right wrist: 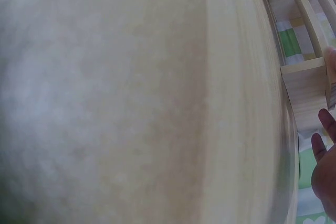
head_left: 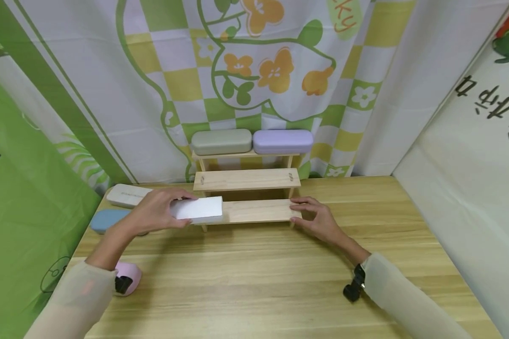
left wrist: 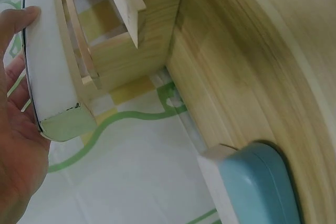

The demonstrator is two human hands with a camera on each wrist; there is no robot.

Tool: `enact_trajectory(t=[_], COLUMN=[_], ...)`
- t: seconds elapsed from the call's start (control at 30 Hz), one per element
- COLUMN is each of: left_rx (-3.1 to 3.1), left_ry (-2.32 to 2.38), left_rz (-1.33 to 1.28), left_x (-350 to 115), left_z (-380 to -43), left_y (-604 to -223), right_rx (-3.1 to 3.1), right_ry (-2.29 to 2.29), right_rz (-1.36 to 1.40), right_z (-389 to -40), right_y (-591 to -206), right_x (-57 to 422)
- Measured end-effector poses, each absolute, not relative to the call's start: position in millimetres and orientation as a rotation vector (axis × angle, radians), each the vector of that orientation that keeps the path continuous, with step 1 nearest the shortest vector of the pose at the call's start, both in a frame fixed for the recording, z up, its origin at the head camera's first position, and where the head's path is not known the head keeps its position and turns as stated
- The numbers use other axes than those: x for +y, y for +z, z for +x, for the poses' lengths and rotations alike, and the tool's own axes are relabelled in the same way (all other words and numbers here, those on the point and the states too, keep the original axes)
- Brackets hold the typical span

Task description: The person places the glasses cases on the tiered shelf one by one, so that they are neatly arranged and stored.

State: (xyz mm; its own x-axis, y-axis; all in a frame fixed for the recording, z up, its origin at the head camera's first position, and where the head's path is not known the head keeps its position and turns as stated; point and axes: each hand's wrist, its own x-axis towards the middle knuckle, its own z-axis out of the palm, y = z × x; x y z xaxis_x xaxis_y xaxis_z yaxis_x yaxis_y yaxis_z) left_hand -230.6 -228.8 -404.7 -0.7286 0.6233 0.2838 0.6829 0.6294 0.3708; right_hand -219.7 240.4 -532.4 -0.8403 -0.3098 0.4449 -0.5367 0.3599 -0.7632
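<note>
A stepped wooden shelf [head_left: 258,211] with three tiers stands at the back of the table. My left hand [head_left: 157,212] grips a white oblong case [head_left: 201,208] by its left end, at the left end of the lowest tier. The left wrist view shows its pale greenish end and dark edge; whether it touches the board I cannot tell. At the other end of that tier my right hand [head_left: 320,221] holds the board, fingers on top and thumb at the front edge. A grey-green case [head_left: 221,142] and a purple case [head_left: 283,141] lie side by side on the top tier.
Left of the shelf lie an off-white case [head_left: 127,195] and a blue case [head_left: 108,220], partly behind my left arm. A pink rounded object [head_left: 128,278] sits by my left wrist. A patterned curtain [head_left: 182,84] hangs close behind the shelf.
</note>
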Motion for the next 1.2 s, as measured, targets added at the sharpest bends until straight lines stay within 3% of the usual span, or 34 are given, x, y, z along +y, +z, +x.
enact_trajectory(t=[1.2], left_rx=[-2.578], left_ry=[-0.747], left_rz=[-1.293], left_x=[-150], left_z=[-258], left_y=[-384], right_rx=[-2.402], right_ry=[1.523], right_rz=[0.749], right_z=[-217], right_y=[-529], right_x=[239])
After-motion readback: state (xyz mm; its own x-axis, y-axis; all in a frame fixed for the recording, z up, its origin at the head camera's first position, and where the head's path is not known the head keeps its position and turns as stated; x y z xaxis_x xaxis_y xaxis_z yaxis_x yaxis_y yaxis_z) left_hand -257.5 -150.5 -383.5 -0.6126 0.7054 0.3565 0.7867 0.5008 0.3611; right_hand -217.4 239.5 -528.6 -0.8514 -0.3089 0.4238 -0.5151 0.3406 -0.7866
